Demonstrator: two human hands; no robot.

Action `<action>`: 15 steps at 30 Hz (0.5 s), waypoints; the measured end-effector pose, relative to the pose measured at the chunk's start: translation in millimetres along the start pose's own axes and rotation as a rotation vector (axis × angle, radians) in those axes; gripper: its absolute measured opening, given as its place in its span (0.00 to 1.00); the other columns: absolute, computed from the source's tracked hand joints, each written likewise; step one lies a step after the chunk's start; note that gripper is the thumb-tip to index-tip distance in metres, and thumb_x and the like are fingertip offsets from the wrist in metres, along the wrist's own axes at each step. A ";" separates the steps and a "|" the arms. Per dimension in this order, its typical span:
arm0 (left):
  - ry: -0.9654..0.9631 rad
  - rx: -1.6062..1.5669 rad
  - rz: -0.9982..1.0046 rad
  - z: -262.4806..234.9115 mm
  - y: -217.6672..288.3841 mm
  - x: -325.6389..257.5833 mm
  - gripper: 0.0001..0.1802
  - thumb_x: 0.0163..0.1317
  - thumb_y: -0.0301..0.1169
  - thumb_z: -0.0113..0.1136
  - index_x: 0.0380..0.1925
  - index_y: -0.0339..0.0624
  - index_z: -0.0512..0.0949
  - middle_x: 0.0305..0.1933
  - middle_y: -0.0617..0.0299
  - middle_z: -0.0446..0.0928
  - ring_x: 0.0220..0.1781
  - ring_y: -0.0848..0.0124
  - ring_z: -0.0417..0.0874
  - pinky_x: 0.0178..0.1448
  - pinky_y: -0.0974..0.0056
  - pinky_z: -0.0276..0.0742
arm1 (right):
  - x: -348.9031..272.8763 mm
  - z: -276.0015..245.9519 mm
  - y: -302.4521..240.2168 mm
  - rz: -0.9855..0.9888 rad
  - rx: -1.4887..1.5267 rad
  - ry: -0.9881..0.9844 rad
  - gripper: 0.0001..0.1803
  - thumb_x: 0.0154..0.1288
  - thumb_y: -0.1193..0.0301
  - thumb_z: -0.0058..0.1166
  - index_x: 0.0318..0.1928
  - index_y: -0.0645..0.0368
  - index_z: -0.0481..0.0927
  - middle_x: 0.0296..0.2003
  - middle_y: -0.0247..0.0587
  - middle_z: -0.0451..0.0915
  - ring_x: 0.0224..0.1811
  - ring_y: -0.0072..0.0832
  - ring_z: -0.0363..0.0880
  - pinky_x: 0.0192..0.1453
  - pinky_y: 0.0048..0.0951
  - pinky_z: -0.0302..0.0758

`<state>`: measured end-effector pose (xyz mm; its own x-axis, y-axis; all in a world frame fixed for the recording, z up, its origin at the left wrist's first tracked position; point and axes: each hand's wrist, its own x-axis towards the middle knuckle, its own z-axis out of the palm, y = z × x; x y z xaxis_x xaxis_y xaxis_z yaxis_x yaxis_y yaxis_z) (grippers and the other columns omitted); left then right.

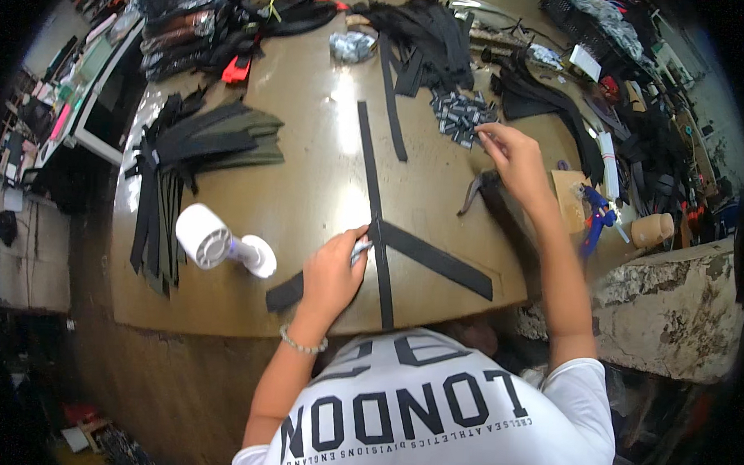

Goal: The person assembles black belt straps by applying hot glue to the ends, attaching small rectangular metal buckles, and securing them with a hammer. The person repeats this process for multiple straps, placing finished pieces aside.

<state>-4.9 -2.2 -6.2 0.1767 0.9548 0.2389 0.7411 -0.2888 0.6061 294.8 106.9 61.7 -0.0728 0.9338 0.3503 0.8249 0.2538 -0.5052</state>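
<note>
My left hand (pixel 331 276) is closed round a whitish, pen-like tool (pixel 361 248), its fingertips at the join of the black webbing straps. One long strap (pixel 368 163) runs up the table, and another strap (pixel 441 261) slants off to the right. A third strap end (pixel 284 295) passes under my left hand. My right hand (pixel 512 159) reaches out to a pile of small grey-and-black tabs (pixel 458 114). Its thumb and finger are pinched at the pile's near right edge; what lies between them is too small to make out.
A white handheld fan (pixel 204 236) stands left of my left hand. Beyond it lie bundled black and olive straps (pixel 219 141). More black straps (pixel 428 38) are heaped at the back. On the right are a blue glue gun (pixel 598 217) and a roll of tan tape (pixel 652 231).
</note>
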 end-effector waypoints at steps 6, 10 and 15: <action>-0.005 -0.051 -0.043 7.0 15.0 -18.6 0.16 0.58 0.27 0.64 0.48 0.45 0.81 0.38 0.52 0.83 0.37 0.53 0.85 0.38 0.54 0.79 | -91.4 19.7 -64.1 -0.027 0.492 -0.372 0.11 0.68 0.72 0.60 0.45 0.67 0.85 0.31 0.42 0.84 0.30 0.22 0.81 0.36 0.23 0.77; 0.053 -0.057 -0.027 8.3 21.8 -22.4 0.16 0.57 0.27 0.65 0.48 0.46 0.82 0.37 0.52 0.83 0.36 0.53 0.85 0.38 0.54 0.79 | -113.9 47.5 -79.3 0.219 0.600 -0.417 0.11 0.65 0.75 0.61 0.47 0.66 0.85 0.35 0.48 0.85 0.32 0.26 0.83 0.39 0.25 0.79; 0.067 -0.061 -0.026 11.0 18.3 -24.5 0.16 0.57 0.26 0.66 0.48 0.46 0.83 0.38 0.53 0.84 0.36 0.53 0.85 0.38 0.55 0.79 | -125.8 69.2 -83.6 0.046 0.488 -0.240 0.14 0.63 0.77 0.62 0.49 0.65 0.82 0.35 0.47 0.83 0.35 0.36 0.82 0.41 0.33 0.78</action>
<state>11.4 -30.1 -9.3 0.1122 0.9559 0.2716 0.7040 -0.2694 0.6572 196.2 -14.3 5.3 -0.2158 0.9634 0.1587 0.4783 0.2461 -0.8430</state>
